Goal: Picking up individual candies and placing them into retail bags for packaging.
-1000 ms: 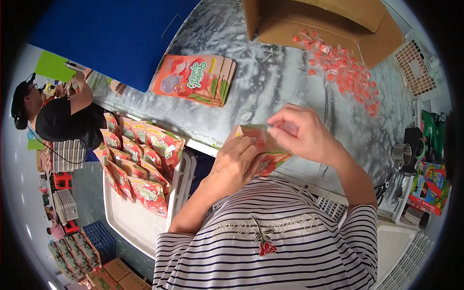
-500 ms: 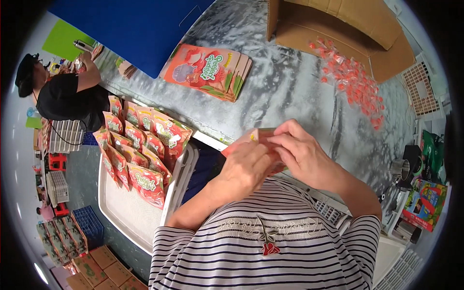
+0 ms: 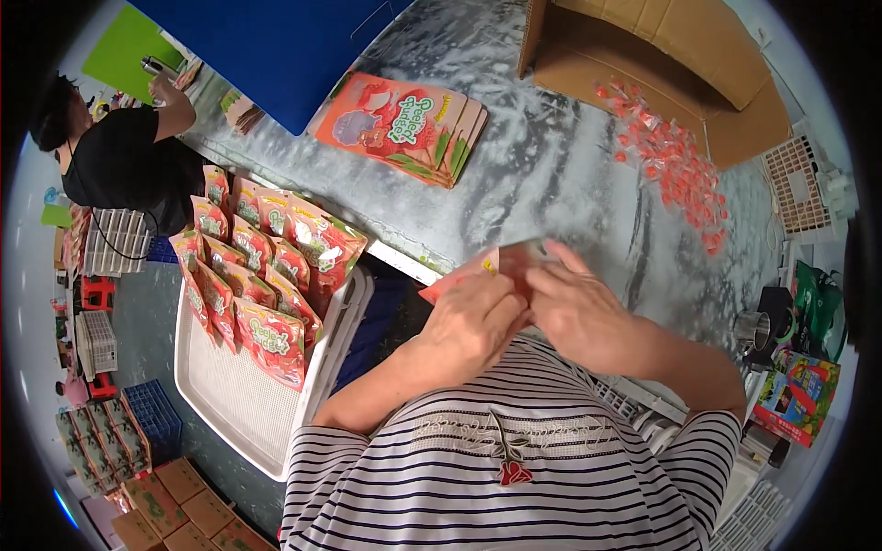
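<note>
Left hand (image 3: 473, 321) closed, pinching a pouch (image 3: 467, 269) that sits between both hands. Right hand (image 3: 593, 317) half curled against it, grip hidden, can't tell. Ahead-left on desk (image 3: 542, 170): flat pouches (image 3: 395, 119). Ahead-right: red candies (image 3: 675, 165). Left: puffed pouches (image 3: 269, 340) on tray (image 3: 230, 381).

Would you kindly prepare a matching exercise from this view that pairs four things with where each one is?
Things:
1. Red wrapped pieces
2. Single pouch
3. Overlapping flat pouches
4. Bulging pouches

Places:
A. In the left hand, with the right hand at it
B. On the white tray
C. Strewn by the open side of the cardboard box
D. Lying on the table beside the blue panel

Right pairs: 1-C, 2-A, 3-D, 4-B
</note>
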`<state>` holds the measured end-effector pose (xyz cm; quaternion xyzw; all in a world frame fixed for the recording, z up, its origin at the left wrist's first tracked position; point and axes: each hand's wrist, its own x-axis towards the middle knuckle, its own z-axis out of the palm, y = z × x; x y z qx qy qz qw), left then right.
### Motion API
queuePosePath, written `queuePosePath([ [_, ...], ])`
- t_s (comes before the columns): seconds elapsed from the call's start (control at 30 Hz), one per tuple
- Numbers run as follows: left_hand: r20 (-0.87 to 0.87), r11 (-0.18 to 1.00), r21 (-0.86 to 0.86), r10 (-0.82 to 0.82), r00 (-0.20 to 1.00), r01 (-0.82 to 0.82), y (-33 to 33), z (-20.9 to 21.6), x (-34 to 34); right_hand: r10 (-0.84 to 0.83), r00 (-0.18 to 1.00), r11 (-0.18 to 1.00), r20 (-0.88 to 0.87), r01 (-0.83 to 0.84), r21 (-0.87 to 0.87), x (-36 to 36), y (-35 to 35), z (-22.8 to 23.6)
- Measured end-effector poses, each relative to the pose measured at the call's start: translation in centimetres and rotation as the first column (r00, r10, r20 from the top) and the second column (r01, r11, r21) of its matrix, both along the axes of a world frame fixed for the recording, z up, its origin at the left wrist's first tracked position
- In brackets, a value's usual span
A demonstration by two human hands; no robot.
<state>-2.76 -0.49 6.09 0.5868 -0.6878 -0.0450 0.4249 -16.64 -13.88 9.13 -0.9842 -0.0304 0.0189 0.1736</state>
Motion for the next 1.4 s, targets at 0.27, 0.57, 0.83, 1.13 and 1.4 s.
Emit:
queuePosePath([
  [0.27,-0.508,0.936,0.279,-0.046,0.86,0.215,0.8,-1.5,6.6,0.231,0.949,0.961,0.217,-0.257,0.1,0.0,0.0,-0.4],
  [0.57,-0.581,0.934,0.235,-0.086,0.809,0.268,0.9,-2.3,2.0,0.019,0.968,0.924,-0.25,0.078,0.373,-0.4,0.4,2.5],
  [0.83,-0.712,0.916,0.352,0.13,0.69,0.191,0.9,-0.2,0.9,-0.009,0.994,0.922,-0.109,0.05,0.383,1.1,0.4,1.5],
  [1.13,-0.724,0.868,0.489,0.347,0.596,0.09,1.3,0.2,0.2,-0.034,0.917,0.895,-0.397,0.205,0.397,1.7,-1.9,1.2],
  [1.4,-0.795,0.934,0.34,0.349,0.496,-0.111,1.2,-0.8,2.2,-0.742,0.386,0.669,0.548,0.372,0.644,2.3,0.7,-5.1],
])
